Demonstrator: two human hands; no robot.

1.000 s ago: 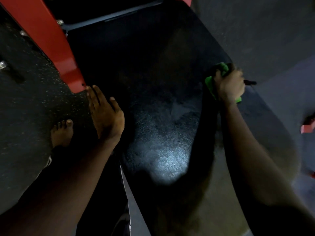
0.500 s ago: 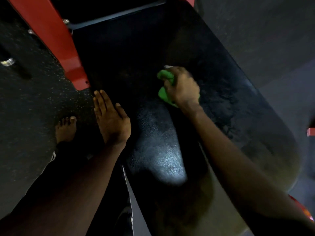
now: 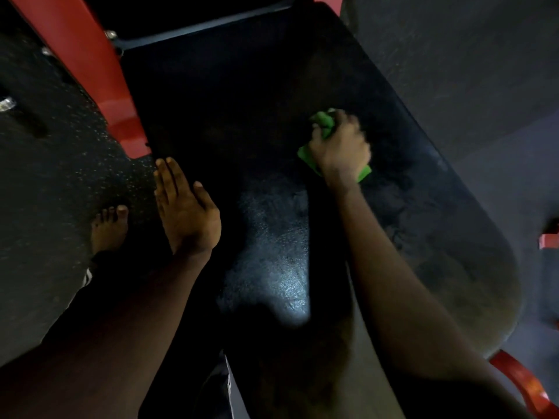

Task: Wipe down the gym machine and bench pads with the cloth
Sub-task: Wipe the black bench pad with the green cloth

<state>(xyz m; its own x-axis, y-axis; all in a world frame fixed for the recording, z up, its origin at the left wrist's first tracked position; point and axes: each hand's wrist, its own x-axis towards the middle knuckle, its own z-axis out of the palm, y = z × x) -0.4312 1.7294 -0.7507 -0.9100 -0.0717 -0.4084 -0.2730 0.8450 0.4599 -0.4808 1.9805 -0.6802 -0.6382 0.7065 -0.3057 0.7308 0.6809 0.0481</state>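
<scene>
A wide black bench pad [image 3: 242,122] fills the middle of the view, shiny where light falls on its near part. My right hand [image 3: 340,148] is closed around a bunched green cloth [image 3: 323,122] and presses it on the pad, right of centre. My left hand [image 3: 184,207] lies flat with fingers stretched out at the pad's left edge, holding nothing.
A red frame bar [image 3: 99,74] of the machine slants along the pad's left side, with bolts beside it. More red frame parts [image 3: 520,379] show at the lower right and right edge. My bare foot [image 3: 110,226] stands on the dark speckled rubber floor [image 3: 45,164].
My right hand swept the cloth from the pad's right edge leftward to the middle, then back slightly to the right. My left hand has stayed flat at the left edge.
</scene>
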